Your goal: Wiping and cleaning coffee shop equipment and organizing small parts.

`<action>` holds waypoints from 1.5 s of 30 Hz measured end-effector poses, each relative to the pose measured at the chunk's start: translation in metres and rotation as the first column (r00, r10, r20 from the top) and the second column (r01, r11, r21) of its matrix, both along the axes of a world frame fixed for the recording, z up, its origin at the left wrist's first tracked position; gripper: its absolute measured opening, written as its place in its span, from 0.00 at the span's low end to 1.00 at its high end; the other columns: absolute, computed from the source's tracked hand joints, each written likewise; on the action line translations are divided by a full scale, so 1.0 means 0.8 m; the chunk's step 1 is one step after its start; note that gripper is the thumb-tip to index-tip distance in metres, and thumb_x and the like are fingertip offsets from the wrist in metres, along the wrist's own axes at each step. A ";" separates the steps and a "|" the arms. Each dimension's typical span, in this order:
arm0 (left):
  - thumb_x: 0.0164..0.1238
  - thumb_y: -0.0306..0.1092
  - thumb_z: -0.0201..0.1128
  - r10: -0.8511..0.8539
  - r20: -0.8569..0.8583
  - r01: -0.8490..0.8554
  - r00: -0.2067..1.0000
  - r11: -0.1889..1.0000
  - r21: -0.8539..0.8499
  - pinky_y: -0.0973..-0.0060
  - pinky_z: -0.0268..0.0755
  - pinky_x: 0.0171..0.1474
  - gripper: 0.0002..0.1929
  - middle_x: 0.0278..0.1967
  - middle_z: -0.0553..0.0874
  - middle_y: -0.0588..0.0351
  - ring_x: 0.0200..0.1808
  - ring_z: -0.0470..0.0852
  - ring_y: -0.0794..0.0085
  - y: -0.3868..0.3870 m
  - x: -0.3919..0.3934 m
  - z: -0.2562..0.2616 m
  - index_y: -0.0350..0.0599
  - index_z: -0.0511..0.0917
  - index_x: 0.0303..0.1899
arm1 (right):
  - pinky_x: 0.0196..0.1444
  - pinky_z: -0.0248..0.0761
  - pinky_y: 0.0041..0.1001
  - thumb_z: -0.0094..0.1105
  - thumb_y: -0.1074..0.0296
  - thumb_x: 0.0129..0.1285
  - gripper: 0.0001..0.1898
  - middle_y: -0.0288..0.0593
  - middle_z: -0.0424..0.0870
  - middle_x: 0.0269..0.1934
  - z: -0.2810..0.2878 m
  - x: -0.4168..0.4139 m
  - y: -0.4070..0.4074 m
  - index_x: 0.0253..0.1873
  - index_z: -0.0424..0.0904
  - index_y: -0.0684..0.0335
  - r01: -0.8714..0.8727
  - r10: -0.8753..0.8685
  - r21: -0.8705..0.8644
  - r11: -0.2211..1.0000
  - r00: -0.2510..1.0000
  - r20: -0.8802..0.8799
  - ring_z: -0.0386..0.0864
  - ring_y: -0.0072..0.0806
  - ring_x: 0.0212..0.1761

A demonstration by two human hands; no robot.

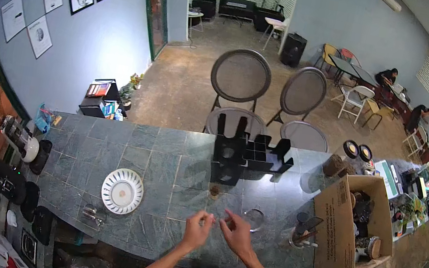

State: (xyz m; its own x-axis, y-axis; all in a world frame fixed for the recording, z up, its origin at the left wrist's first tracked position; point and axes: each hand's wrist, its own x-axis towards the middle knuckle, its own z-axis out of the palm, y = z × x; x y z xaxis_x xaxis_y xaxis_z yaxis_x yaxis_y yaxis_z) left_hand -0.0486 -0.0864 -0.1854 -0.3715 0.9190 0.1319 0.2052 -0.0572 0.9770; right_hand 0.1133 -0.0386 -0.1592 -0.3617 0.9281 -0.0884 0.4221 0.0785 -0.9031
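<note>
Above the near part of the grey stone-tiled counter (162,176), my two hands face each other a short way apart. My left hand (198,228) has its fingertips drawn together; whether something tiny is pinched there is too small to tell. My right hand (238,232) has curved fingers apart from the thumb and nothing visible in it. Beside the right hand lies a round clear glass dish or lid (254,220). A small brown object (214,191) sits just beyond the hands. Further back stands a black compartmented organizer (258,152).
A white plate with a patterned rim (122,191) and a glass vessel (93,214) are to the left. On the right stand a container with utensils (302,235) and a filled cardboard box (337,229). Round-backed chairs (241,76) stand beyond the counter; two people sit far right.
</note>
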 end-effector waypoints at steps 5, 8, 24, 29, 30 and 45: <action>0.80 0.32 0.59 -0.162 -0.270 0.264 0.949 0.876 0.405 0.55 0.75 0.62 0.08 0.52 0.88 0.46 0.60 0.84 0.48 -0.021 0.113 0.128 0.39 0.83 0.41 | 0.52 0.79 0.28 0.63 0.57 0.77 0.29 0.53 0.84 0.62 0.114 0.114 -0.058 0.76 0.71 0.63 0.036 -0.110 -0.233 0.972 0.942 -0.316 0.86 0.31 0.57; 0.83 0.44 0.58 -0.320 -0.261 0.409 0.911 0.785 0.465 0.49 0.60 0.76 0.18 0.69 0.78 0.41 0.74 0.72 0.42 -0.010 0.200 0.143 0.36 0.80 0.57 | 0.55 0.80 0.32 0.50 0.38 0.79 0.38 0.52 0.84 0.60 0.155 0.140 -0.066 0.81 0.62 0.61 0.029 -0.286 -0.364 0.931 0.679 -0.676 0.85 0.35 0.58; 0.77 0.47 0.66 -0.655 -0.562 0.863 0.505 0.374 0.340 0.37 0.41 0.83 0.38 0.83 0.58 0.42 0.85 0.52 0.43 0.024 0.455 0.128 0.45 0.61 0.81 | 0.47 0.80 0.28 0.50 0.65 0.81 0.17 0.41 0.86 0.36 0.344 0.480 0.136 0.64 0.79 0.69 0.453 -0.300 0.292 0.842 0.844 -0.446 0.84 0.26 0.36; 0.78 0.47 0.63 -0.635 -0.641 0.893 0.432 0.400 0.206 0.34 0.42 0.82 0.32 0.79 0.65 0.45 0.84 0.57 0.49 0.071 0.480 0.133 0.49 0.68 0.78 | 0.58 0.79 0.38 0.60 0.72 0.68 0.21 0.52 0.87 0.49 0.219 0.607 0.230 0.65 0.80 0.65 0.141 -0.264 0.252 0.957 0.778 0.570 0.86 0.43 0.51; 0.80 0.47 0.61 -0.606 -0.682 0.889 0.410 0.431 0.153 0.32 0.43 0.81 0.30 0.78 0.68 0.46 0.83 0.59 0.51 0.075 0.481 0.136 0.48 0.69 0.77 | 0.61 0.78 0.42 0.62 0.74 0.63 0.25 0.56 0.86 0.54 0.193 0.610 0.238 0.67 0.80 0.62 -0.020 -0.338 0.411 0.912 0.532 0.776 0.85 0.49 0.57; 0.70 0.42 0.73 -0.744 -0.546 0.899 0.385 0.437 0.038 0.37 0.51 0.82 0.17 0.59 0.84 0.49 0.76 0.71 0.55 0.097 0.489 0.142 0.45 0.87 0.55 | 0.55 0.81 0.47 0.60 0.72 0.57 0.19 0.59 0.90 0.43 0.210 0.706 0.253 0.53 0.89 0.61 -0.173 -0.025 0.161 0.972 0.601 0.799 0.87 0.57 0.49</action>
